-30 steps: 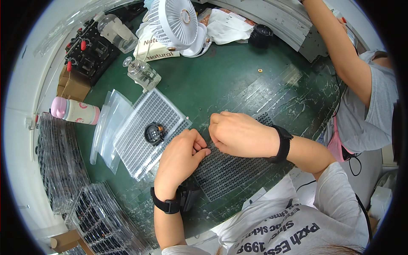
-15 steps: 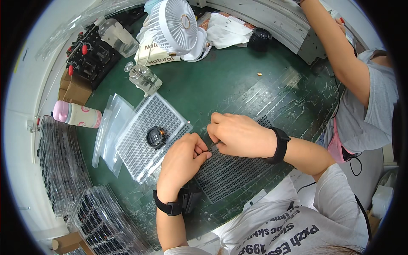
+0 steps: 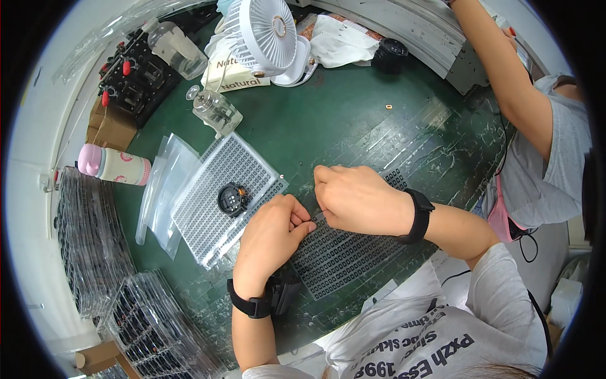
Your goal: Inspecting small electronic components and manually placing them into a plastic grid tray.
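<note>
Beneath my hands lies a dark sheet (image 3: 347, 262) patterned with rows of small rectangular pieces. My left hand (image 3: 271, 234) rests over its left part, thumb and index finger pinched together; whatever they hold is too small to make out. Just to the right, my right hand (image 3: 363, 199) is closed over the sheet's far edge, its fingertips curled down and partly hidden, so their contents cannot be told. Left of my left hand lies a pale sheet (image 3: 202, 230) with similar rows, and a small round black part (image 3: 233, 199) with an orange bit sits on it.
Clear plastic bags (image 3: 165, 208), a pink-lidded bottle (image 3: 117, 165) and stacked clear trays (image 3: 95, 246) are at left. A glass pump bottle (image 3: 216, 112), white fan (image 3: 265, 38) and white cloth (image 3: 344, 43) stand farther back. Another person's arm (image 3: 505, 76) reaches in at right.
My right hand has shifted slightly right, widening the gap between the fingertips of both hands. A thin dark tip seen between them before is now hard to see. My left hand stays pinched.
</note>
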`<state>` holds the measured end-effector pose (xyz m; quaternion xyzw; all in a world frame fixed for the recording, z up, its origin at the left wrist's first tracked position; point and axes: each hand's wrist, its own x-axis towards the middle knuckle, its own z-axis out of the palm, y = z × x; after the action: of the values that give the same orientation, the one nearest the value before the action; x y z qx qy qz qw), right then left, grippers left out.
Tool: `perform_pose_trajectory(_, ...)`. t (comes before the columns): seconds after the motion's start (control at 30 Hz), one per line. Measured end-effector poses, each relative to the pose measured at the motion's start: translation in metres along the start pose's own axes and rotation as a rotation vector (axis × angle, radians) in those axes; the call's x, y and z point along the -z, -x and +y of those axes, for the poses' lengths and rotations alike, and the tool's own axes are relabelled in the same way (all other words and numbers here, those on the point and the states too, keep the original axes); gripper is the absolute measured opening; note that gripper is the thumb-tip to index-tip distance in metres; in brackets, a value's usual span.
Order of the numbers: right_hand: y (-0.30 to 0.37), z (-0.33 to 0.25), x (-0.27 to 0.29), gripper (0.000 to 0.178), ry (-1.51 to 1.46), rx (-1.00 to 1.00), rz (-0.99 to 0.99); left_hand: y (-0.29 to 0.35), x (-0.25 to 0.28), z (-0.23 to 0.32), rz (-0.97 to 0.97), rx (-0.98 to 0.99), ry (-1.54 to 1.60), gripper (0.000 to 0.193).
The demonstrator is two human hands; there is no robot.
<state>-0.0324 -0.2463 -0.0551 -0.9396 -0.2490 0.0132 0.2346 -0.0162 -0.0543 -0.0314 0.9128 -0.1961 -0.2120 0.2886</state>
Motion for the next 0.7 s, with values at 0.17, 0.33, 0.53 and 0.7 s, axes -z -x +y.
perform_pose_trajectory(0.17,-0.001,0.003,0.003,0.006,-0.019,-0.013,-0.036,-0.002,0.001,0.002,-0.053,0.070,0.024,0.018)
perform_pose_trajectory(0.33,-0.002,0.004,0.009,0.003,-0.142,-0.003,-0.012,0.000,0.000,0.003,-0.029,0.038,-0.001,0.019)
perform_pose_trajectory(0.53,-0.004,0.005,0.012,0.007,-0.133,-0.060,-0.125,0.002,-0.001,0.003,-0.004,0.046,-0.021,0.020)
perform_pose_trajectory(0.7,-0.003,0.002,0.009,0.002,-0.141,-0.027,-0.038,0.005,-0.005,0.006,0.079,-0.006,-0.119,0.020)
